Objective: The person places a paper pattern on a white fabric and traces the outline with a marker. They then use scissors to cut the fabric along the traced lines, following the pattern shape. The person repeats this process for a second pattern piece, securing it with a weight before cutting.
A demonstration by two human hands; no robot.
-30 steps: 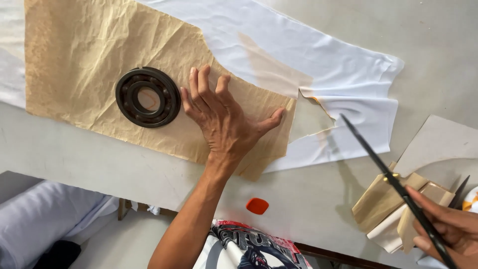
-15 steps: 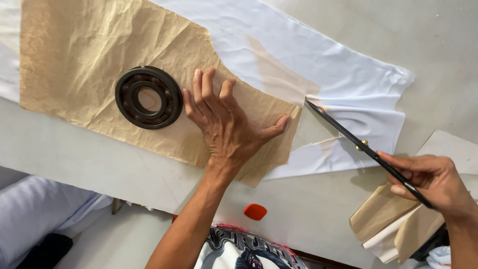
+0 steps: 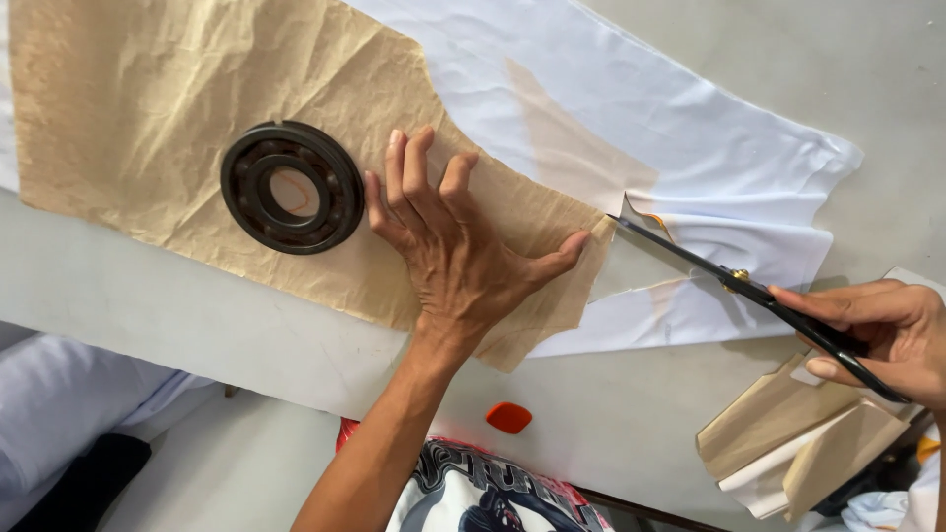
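My left hand (image 3: 458, 246) lies flat, fingers spread, on a creased brown paper pattern (image 3: 148, 128) that covers white fabric (image 3: 680, 128) on a grey table (image 3: 128, 305). A dark metal bearing ring (image 3: 293, 187) rests on the paper just left of my fingers. My right hand (image 3: 872, 330) grips long black scissors (image 3: 729, 281). Their tips meet the fabric at the paper's right corner, close to my left thumb. A partly cut flap of white fabric lies below the blades.
Folded brown and white paper pieces (image 3: 798, 443) lie at the table's near right edge under my right hand. A small orange piece of chalk (image 3: 508, 417) sits near the front edge. A person's pale sleeve (image 3: 59, 394) shows at lower left.
My right hand has brought the scissors leftward, from the paper pile at the right edge to the fabric beside the pattern's corner. The left hand has stayed pressed on the paper.
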